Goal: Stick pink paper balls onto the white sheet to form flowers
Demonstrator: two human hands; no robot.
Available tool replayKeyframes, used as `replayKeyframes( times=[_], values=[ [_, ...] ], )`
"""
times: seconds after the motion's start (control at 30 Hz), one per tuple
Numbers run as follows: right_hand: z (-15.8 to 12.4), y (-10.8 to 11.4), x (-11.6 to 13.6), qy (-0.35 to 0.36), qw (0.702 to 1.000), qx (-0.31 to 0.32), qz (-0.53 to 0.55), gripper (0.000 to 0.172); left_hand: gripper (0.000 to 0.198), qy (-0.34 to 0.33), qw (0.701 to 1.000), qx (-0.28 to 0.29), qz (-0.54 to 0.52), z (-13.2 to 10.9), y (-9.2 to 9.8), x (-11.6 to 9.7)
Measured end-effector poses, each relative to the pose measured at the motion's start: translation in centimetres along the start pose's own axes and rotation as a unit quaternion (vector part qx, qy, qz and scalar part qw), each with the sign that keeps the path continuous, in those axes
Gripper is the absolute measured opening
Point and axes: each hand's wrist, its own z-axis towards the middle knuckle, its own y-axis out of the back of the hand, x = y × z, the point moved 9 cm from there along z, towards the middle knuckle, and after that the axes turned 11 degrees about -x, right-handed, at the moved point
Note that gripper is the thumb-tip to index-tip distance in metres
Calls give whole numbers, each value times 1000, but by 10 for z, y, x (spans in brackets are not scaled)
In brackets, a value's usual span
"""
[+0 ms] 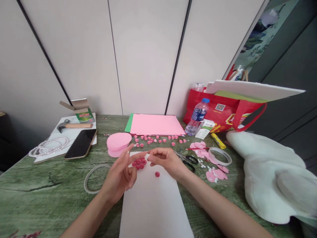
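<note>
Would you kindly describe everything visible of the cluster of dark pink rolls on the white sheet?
The cluster is about ten small dark pink rolls, seemingly coiled paper, packed together in a flat patch. It lies near the far end of the white sheet. The left hand and right hand meet close over it; whether they touch it is unclear. A lone roll lies apart, to its right.

You had a matt white paper sheet (153, 201) before you, with small rolls of pink paper (139, 163) on it. The table (37, 191) showed a smooth green wood-grain finish. The phone (81, 143) was glossy black, the bottle (197, 117) clear plastic, the hammer handle (79, 125) bare wood.
</note>
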Motion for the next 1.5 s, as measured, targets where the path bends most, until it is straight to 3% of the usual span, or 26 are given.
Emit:
replayKeyframes(
  times=[0.13,0.23,0.33,0.47,0.63,0.83,1.13,1.5],
  values=[
    [20,13,5,39,989,47,-137,26,61,-205,969,-40,133,-7,4,-21],
    [29,12,-6,63,932,157,-320,16,57,-288,925,-32,245,-11,4,-16],
    [28,3,-24,65,859,261,-436,9,55,-294,879,9,375,-9,2,3],
    [20,-16,-35,67,788,341,-508,8,53,-304,803,60,510,-7,-4,21],
    [12,-31,-32,51,711,365,-599,11,54,-322,779,67,534,-4,-4,22],
    [10,-39,-35,29,649,373,-662,16,53,-383,734,116,549,-12,-13,23],
    [9,-47,-39,35,614,382,-690,20,56,-434,711,120,540,-19,-17,24],
    [10,-51,-39,27,596,364,-715,24,56,-416,724,128,535,-17,-18,27]
  ],
)
